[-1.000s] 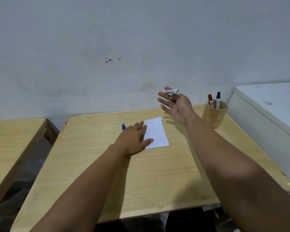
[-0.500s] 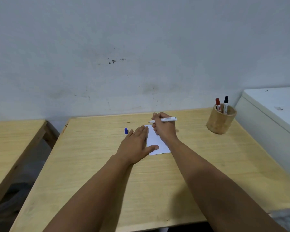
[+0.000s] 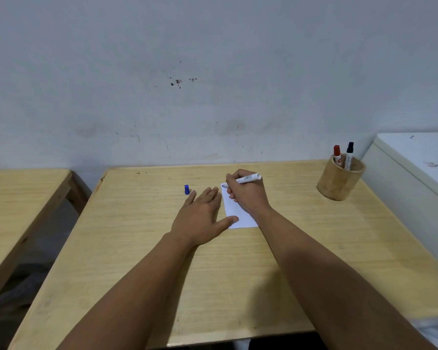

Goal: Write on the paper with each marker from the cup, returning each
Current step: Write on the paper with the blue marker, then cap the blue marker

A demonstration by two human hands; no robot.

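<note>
A small white paper (image 3: 234, 210) lies on the wooden table (image 3: 238, 274). My right hand (image 3: 248, 195) grips an uncapped white marker (image 3: 248, 178), its tip touching the paper's far left corner. My left hand (image 3: 202, 218) lies flat beside the paper, fingers spread, thumb pressing the paper's near edge. The marker's blue cap (image 3: 187, 189) stands on the table just beyond my left fingertips. A round wooden cup (image 3: 339, 184) at the far right holds a red-capped marker (image 3: 337, 154) and a black-capped marker (image 3: 349, 154).
A white cabinet (image 3: 420, 168) stands against the table's right side. A second wooden table (image 3: 18, 198) sits to the left across a gap. A grey wall (image 3: 213, 84) rises right behind the table.
My right hand came down from mid-air with the marker and set its tip on the paper. My left hand stayed flat on the paper's edge.
</note>
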